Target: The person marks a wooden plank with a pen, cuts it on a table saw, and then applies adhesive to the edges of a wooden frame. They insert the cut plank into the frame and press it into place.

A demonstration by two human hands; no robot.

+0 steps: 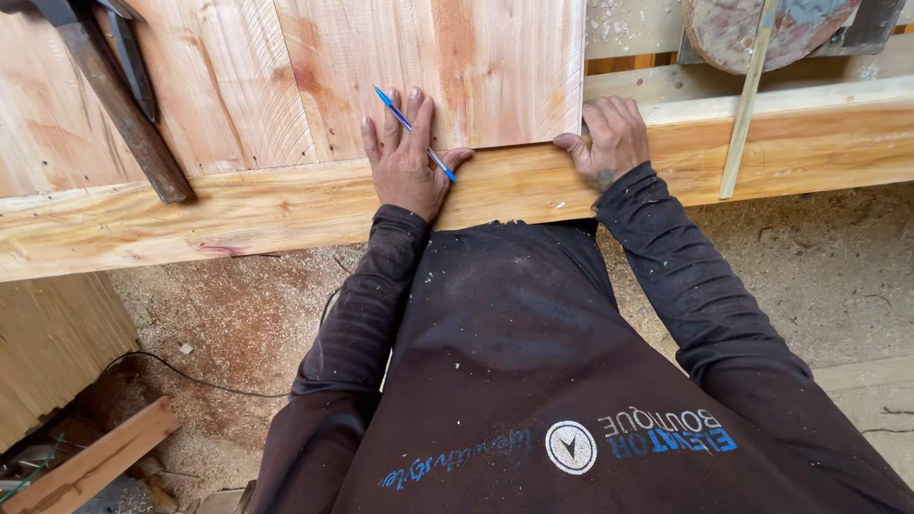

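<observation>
We press the left hand flat on the board, blue pen pinned between its fingers. Right hand grips the board's corner at the beam. Risk: uneven pressure may skew the board; the pen may slip.

The person wears a dark brown-black long-sleeved top, its sleeves finely ribbed and reaching the wrists, dusted with pale sawdust specks. The chest bears blue script lettering, a round white emblem and block lettering in white and blue. Both hands are bare.
</observation>
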